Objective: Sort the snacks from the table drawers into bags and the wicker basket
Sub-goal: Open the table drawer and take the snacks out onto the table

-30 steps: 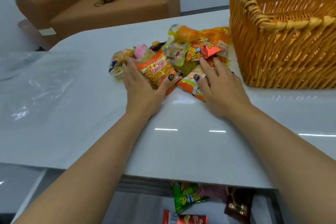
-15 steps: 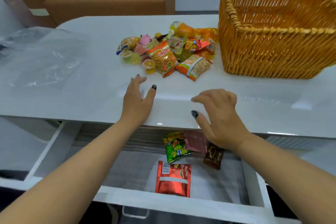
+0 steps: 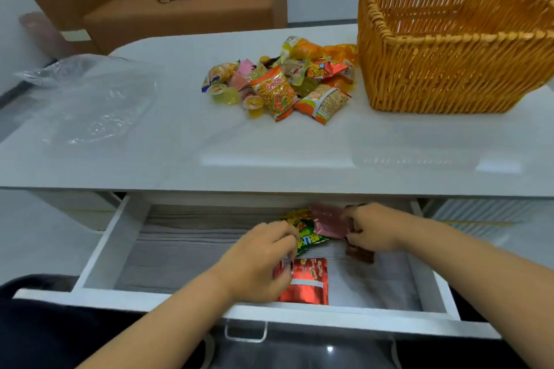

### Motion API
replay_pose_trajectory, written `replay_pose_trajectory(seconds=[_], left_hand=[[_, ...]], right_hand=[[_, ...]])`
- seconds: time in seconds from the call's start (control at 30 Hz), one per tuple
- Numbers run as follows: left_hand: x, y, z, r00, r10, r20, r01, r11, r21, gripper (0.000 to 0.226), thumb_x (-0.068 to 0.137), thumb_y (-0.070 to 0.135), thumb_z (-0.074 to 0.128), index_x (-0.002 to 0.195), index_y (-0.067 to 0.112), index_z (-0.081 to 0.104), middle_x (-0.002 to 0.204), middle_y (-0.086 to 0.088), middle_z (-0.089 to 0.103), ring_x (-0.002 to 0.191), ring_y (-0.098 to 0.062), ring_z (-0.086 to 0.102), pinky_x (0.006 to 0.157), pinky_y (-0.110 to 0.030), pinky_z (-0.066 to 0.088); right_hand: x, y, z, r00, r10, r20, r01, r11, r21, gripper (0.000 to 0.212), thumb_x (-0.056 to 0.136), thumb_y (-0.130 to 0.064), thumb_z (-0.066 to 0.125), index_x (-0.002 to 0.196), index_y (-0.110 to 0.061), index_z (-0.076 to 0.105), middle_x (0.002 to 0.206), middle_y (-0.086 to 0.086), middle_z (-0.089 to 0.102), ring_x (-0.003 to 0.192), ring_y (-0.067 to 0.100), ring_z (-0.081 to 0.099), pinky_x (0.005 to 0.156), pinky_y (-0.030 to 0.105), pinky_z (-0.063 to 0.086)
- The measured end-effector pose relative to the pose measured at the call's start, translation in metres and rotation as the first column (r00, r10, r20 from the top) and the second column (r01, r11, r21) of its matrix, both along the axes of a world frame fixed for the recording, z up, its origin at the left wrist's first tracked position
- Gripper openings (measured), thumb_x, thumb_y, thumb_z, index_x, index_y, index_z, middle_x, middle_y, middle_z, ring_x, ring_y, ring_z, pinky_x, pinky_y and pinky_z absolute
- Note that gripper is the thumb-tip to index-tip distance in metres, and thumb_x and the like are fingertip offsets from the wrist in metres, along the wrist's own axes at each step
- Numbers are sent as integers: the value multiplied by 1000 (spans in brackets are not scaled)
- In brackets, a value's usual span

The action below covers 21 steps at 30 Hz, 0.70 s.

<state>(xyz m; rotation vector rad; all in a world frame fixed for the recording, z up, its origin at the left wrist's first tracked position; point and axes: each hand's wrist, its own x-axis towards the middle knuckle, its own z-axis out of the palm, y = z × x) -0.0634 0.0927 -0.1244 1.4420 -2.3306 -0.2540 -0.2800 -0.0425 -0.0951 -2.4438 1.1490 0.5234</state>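
Both hands are now down in the open white drawer [image 3: 126, 237] under the front edge of the glossy white table [image 3: 269, 159] — half a second ago they hovered over that edge, a second ago they pressed on the snack pile. Left hand [image 3: 257, 260] hangs over the drawer middle, fingers curled down at the edge of the green-and-yellow snack packet [image 3: 308, 238] and over the top-left corner of the red foil pouch [image 3: 308, 281]; motion blur there, so I cannot tell if it pinches either one. Right hand [image 3: 374, 228] sits at the drawer's back right, fingers curled round the pink-brown wrapper [image 3: 328, 220] — thumb and fingers pinch its right end. A dark brown packet [image 3: 361, 255] lies just under that hand, touching it or not I cannot tell.

Loose pile of small snacks [image 3: 284, 84] — orange stick-snack packets, jelly cups, pink wrappers — lies unchanged near the back of the table, just beside the left wall of the orange wicker basket [image 3: 449, 69] at the table's back right corner. Clear plastic bag [image 3: 96, 105] lies flat toward the table's left edge. Brown sofa [image 3: 180, 12] with a heap of items stands behind the table.
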Motion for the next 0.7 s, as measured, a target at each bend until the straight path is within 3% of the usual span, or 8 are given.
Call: replay_pose_trajectory(seconds=[0.07, 0.13, 0.27, 0.33, 0.43, 0.53, 0.6, 0.7], left_hand=[[-1, 1, -10, 996, 21, 83, -43, 962, 270, 31, 79, 23, 60, 109, 19, 54, 110, 2, 56, 96, -17, 55, 80, -39, 49], [1, -2, -19, 983, 22, 184, -114, 856, 504, 49, 84, 33, 61, 131, 25, 46, 125, 2, 55, 110, -17, 54, 91, -38, 49], [-11, -17, -29, 963, -13, 271, -159, 781, 604, 73, 82, 43, 70, 144, 24, 37, 138, -4, 46, 123, -22, 48, 102, -38, 44], [-21, -25, -32, 942, -33, 334, -182, 785, 591, 78, 79, 43, 75, 143, 22, 37, 136, -7, 44, 121, -25, 47, 99, -37, 44], [-33, -33, -32, 940, 13, 341, -225, 774, 592, 76, 72, 43, 82, 135, 20, 46, 122, -6, 51, 108, -25, 52, 87, -34, 47], [-37, -32, -31, 947, 46, 317, -242, 751, 615, 45, 71, 40, 82, 106, 19, 61, 95, 0, 64, 89, -22, 59, 72, -32, 48], [-31, -27, -32, 966, 78, 246, -221, 741, 633, 29, 73, 37, 81, 85, 19, 62, 79, 2, 63, 74, -18, 57, 63, -29, 43], [-15, -19, -27, 957, 291, 4, -219, 709, 670, 24, 73, 29, 83, 76, 15, 64, 74, 2, 60, 64, -11, 51, 59, -27, 38]], right_hand=[[-3, -4, -10, 1000, -19, 3, 19, 999, 48, 55, 88, -30, 56, 140, -25, 39, 126, 9, 58, 111, 26, 56, 80, 25, 44], [-8, -5, -20, 1000, -9, -30, 11, 997, 79, 74, 87, -31, 59, 150, -32, 19, 131, 11, 52, 117, 27, 51, 84, 23, 41], [-7, -1, -51, 996, 1, -94, 2, 999, 32, 99, 80, -43, 65, 152, -34, -2, 151, 13, 26, 127, 31, 45, 98, 31, 44], [-1, 3, -60, 993, 23, -113, -31, 997, -72, 96, 82, -40, 64, 153, -25, 0, 151, 12, 22, 128, 32, 43, 97, 33, 45], [11, 6, -60, 995, -11, -97, 1, 994, -110, 87, 81, -29, 67, 149, -17, 15, 141, 12, 35, 124, 31, 46, 93, 35, 47], [20, -3, -52, 991, -91, -99, 85, 995, -60, 68, 79, -14, 65, 138, -12, 32, 127, 13, 43, 116, 30, 50, 81, 29, 45], [21, -8, -47, 982, -120, -148, 119, 993, -16, 58, 79, -14, 67, 131, -10, 41, 116, 11, 49, 103, 26, 56, 71, 24, 42], [20, -10, -41, 958, -57, -282, 67, 997, 25, 35, 78, -23, 75, 106, -12, 57, 101, 5, 59, 84, 19, 55, 62, 20, 41]])
